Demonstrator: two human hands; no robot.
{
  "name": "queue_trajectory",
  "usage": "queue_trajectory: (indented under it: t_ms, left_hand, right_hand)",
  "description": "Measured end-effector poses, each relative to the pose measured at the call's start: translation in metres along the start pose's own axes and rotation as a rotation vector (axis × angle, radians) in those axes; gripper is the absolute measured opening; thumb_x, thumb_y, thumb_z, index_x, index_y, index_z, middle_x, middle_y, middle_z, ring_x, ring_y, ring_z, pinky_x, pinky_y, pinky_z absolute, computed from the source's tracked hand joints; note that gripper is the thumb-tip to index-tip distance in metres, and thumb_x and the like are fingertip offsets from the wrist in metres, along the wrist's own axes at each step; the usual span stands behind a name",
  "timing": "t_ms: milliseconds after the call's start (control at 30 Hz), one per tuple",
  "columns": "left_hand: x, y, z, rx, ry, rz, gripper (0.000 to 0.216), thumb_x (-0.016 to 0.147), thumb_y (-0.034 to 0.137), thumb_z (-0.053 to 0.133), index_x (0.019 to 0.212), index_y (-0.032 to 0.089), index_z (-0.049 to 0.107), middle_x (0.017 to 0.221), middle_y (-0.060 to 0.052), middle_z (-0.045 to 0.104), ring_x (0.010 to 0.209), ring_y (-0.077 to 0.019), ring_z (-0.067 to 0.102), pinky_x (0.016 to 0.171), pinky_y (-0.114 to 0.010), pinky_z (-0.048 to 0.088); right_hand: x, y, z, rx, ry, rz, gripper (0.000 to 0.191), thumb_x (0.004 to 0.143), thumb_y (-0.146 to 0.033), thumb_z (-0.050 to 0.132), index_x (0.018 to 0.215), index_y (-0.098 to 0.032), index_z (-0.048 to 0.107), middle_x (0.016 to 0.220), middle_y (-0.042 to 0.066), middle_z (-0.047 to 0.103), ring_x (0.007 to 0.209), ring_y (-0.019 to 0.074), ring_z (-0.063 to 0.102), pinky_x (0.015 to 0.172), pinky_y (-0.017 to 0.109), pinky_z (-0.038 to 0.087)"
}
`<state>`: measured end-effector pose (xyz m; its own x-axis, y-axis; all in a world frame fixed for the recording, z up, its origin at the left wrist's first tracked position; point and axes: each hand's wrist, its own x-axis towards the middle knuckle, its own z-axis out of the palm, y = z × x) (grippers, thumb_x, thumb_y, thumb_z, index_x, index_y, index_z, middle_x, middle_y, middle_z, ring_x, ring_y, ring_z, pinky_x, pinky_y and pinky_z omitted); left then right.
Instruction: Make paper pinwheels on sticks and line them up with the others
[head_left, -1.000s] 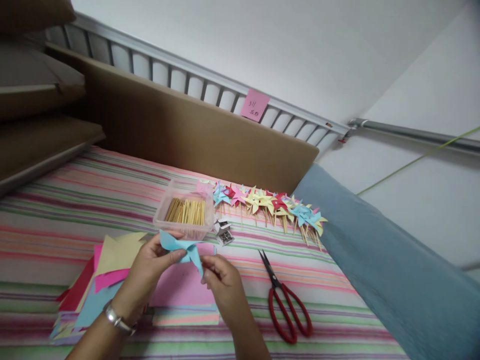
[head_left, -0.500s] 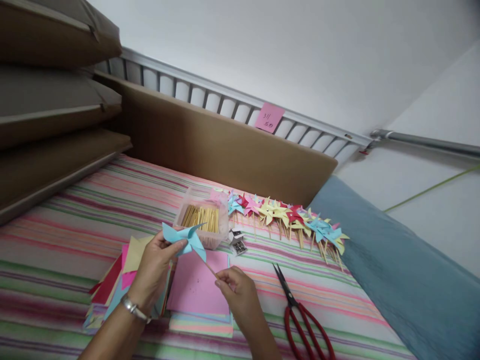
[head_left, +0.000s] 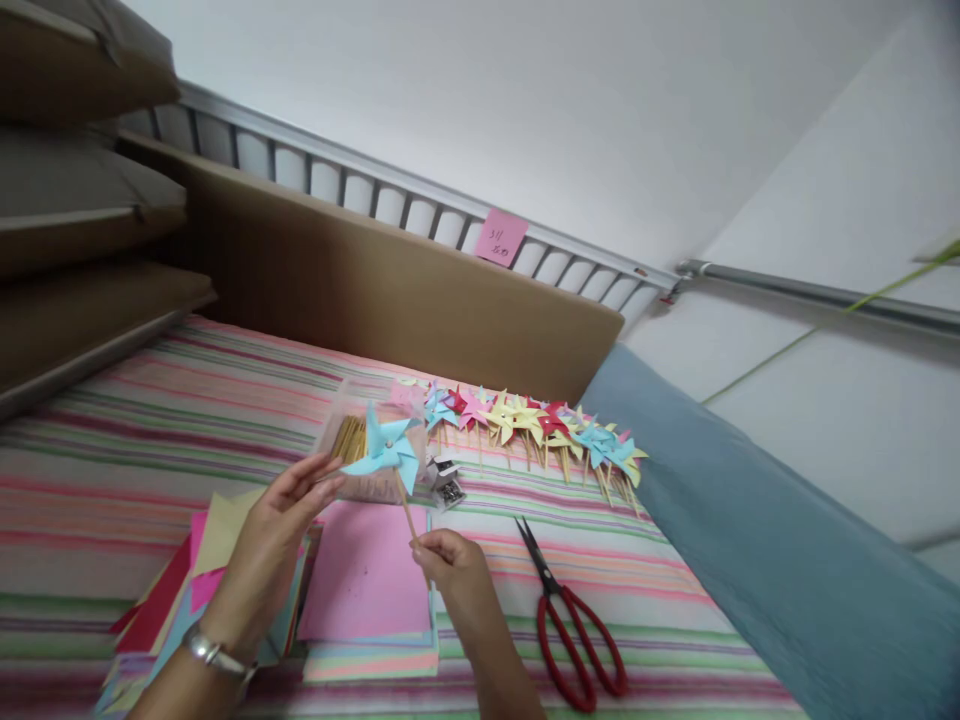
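Note:
My right hand (head_left: 448,558) pinches the lower end of a thin wooden stick that carries a light blue paper pinwheel (head_left: 384,450), held upright above a pink paper sheet (head_left: 366,572). My left hand (head_left: 271,538), a metal bracelet on its wrist, is open with fingers stretched toward the pinwheel's left blade, just touching or nearly touching it. Behind the pinwheel stands a clear plastic box of wooden sticks (head_left: 346,436).
A row of several finished coloured pinwheels (head_left: 534,422) lies beyond the box. Red-handled scissors (head_left: 571,622) lie to the right. Stacks of coloured paper (head_left: 211,552) sit on the striped cloth (head_left: 150,420). A small stapler-like item (head_left: 445,482), a cardboard panel and blue fabric (head_left: 750,560) surround them.
The left hand has released the pinwheel and opened. The right hand now holds it upright by the stick, raised in front of the stick box.

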<state>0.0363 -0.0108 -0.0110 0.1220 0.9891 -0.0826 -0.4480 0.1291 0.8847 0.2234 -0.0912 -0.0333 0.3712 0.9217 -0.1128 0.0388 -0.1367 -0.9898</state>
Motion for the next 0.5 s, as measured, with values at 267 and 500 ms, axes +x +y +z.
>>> queue_trajectory:
  t_ms: [267,500]
  left_hand:
    - [0.004,-0.005,-0.006,0.011,0.020,-0.071,0.043,0.064,0.035,0.075,0.104,0.024,0.064,0.103,-0.004,0.071,0.088,-0.0173,0.066,0.067,-0.022,0.050]
    - [0.006,-0.009,-0.010,0.025,0.000,-0.089,0.039,0.063,0.037,0.076,0.099,0.024,0.066,0.096,-0.002,0.073,0.087,-0.0169,0.066,0.066,-0.019,0.050]
  right_hand:
    - [-0.003,-0.012,-0.008,0.240,-0.034,0.016,0.024,0.066,-0.036,0.070,0.074,-0.013,0.069,0.061,-0.001,0.058,0.044,0.0052,0.040,0.046,0.019,0.030]
    - [-0.002,-0.012,-0.011,0.428,-0.075,0.067,0.024,0.063,-0.033,0.075,0.074,-0.013,0.070,0.062,0.000,0.059,0.046,0.0050,0.041,0.045,0.019,0.028]
